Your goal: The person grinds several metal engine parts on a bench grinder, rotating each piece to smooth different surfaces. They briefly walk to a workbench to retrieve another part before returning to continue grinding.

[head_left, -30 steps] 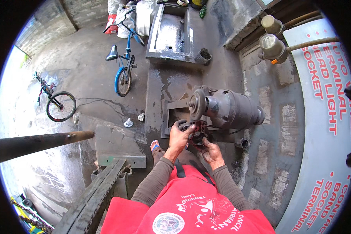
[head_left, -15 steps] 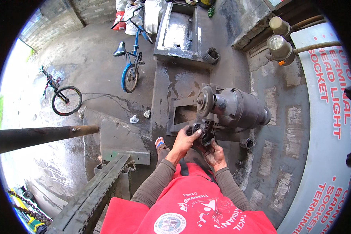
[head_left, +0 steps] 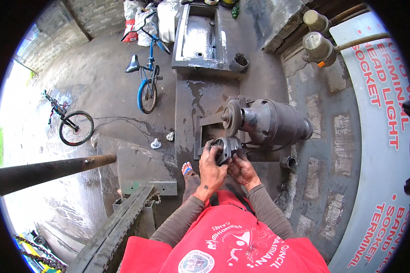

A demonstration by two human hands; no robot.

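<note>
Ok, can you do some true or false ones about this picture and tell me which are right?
1. The left hand and right hand hold a metal part. True.
2. The shirt is green. False: the shirt is red.
3. A wheel is at the motor's left end. True.
4. There are three bikes. False: two show, a blue bike and a dark bike.

Daylight glares from nine o'clock, washing out the floor (head_left: 54,204); the basin (head_left: 199,43) shines at twelve; the sign (head_left: 379,164) curves at three; corners fall black
</note>
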